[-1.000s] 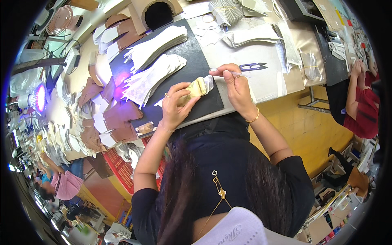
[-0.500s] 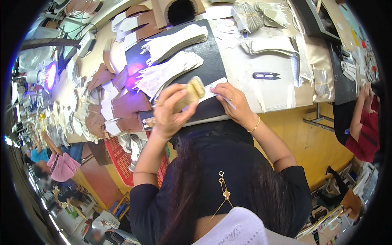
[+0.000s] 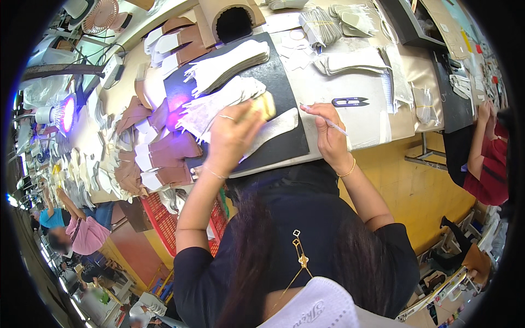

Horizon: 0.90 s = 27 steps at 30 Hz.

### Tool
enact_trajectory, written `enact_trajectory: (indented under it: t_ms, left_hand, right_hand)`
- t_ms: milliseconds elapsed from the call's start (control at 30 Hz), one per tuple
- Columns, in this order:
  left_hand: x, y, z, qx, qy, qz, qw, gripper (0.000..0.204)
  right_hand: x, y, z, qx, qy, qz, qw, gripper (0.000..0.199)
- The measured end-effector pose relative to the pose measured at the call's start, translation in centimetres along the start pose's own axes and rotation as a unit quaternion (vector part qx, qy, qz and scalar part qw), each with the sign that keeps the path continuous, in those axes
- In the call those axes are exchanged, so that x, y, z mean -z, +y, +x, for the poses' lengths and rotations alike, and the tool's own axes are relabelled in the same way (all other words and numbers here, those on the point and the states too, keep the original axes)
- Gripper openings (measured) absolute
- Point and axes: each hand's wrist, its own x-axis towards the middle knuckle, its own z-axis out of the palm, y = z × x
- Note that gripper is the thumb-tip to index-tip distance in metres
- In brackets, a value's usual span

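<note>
A yellowish, sponge-like block [image 3: 267, 105] is gripped by my left hand [image 3: 234, 134], partly covered by its blurred fingers. Under and beside this hand, a white cut piece [image 3: 280, 127] lies flat on the black board [image 3: 298, 143]. My right hand [image 3: 331, 139], just right of the board, pinches a thin whitish pen-like stick [image 3: 332, 124]. A fanned stack of white pieces [image 3: 232, 93] lies just beyond my left hand, and another white stack [image 3: 235, 64] sits farther back. Black thread snips [image 3: 350, 102] rest on the table beyond my right hand.
Brown and white pieces [image 3: 164, 145] crowd the left side, near a glowing lamp [image 3: 65, 113]. Bundled grey pieces [image 3: 321, 27] and a pale stack [image 3: 353, 60] lie at the back. A red crate [image 3: 162, 218] stands below the table's left edge. Another person [image 3: 486, 164] works at far right.
The white piece that was between my hands now lies flat on the board. My left hand has lowered with the block; my right hand has moved right with the stick.
</note>
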Motion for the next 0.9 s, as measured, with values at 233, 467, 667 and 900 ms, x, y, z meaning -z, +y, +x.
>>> enact_trajectory:
  t_ms: [233,467,667,900]
  left_hand:
    - [-3.7,2.0,-1.5,-0.018,-0.066,-0.046,0.997,0.021]
    - [-3.7,2.3,-1.7,-0.026,-0.067,-0.021,0.997,0.023]
    - [-3.9,2.6,-1.8,-0.048,-0.061,0.013,0.997,0.025]
    - [-4.0,3.0,-1.9,-0.055,-0.054,0.039,0.996,0.024]
  right_hand:
    - [0.7,0.5,0.3,0.001,-0.014,-0.022,1.0,0.024]
    - [0.8,0.2,0.3,-0.014,-0.018,-0.021,1.0,0.025]
    - [0.6,-0.1,0.6,-0.03,-0.067,-0.039,0.997,0.021]
    - [-0.2,0.0,1.9,0.037,-0.153,-0.089,0.984,0.013]
